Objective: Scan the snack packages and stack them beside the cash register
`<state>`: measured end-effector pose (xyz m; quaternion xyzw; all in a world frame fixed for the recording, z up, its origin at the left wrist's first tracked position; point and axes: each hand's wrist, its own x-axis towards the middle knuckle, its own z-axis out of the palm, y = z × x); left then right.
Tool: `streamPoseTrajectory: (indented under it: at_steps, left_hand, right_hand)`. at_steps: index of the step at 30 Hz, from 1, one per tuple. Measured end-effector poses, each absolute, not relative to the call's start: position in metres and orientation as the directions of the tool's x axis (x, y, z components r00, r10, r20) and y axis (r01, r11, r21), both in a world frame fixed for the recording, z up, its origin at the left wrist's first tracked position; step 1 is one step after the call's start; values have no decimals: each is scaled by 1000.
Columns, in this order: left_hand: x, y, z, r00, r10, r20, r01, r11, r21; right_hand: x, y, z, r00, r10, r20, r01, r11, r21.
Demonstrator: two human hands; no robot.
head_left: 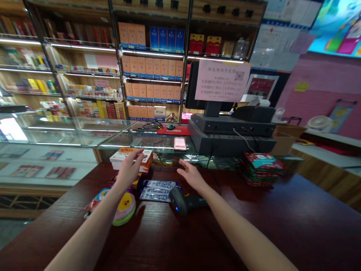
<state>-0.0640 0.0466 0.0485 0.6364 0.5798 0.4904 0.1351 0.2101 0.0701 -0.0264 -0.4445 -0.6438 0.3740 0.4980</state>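
My left hand (130, 165) reaches over a white and orange carton (146, 161) on the dark wooden counter. Its fingers are extended and hold nothing visible; whether they touch the carton I cannot tell. Hovering beyond a black handheld barcode scanner (180, 202) is my right hand (192, 177), empty, with thumb and fingers apart. Shiny blue and silver packets (158, 192) lie between my two hands, beside the scanner. Under my left forearm a round pink and green container (124, 210) with a yellow middle and a colourful packet (98, 197) are partly hidden.
A stack of red and green packs (261, 171) stands on the right of the counter (197, 241). Behind it are a black cash register (231, 131) and a monitor with a pink paper sign (221, 81). Glass display cases (79, 133) and stocked shelves line the back.
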Motion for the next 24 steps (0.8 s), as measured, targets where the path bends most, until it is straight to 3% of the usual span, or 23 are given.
streamPoseTrajectory:
  at_steps: [13,24]
  left_hand:
    - [-150,85,19,-300,765,570,815,-104,569]
    - [-174,99,0,-405,815,416,708,-9,706]
  right_hand:
    - [129,87,2,-282,906,315,228,382,-895]
    - [91,88,18,-369,872,322,172,405,-898]
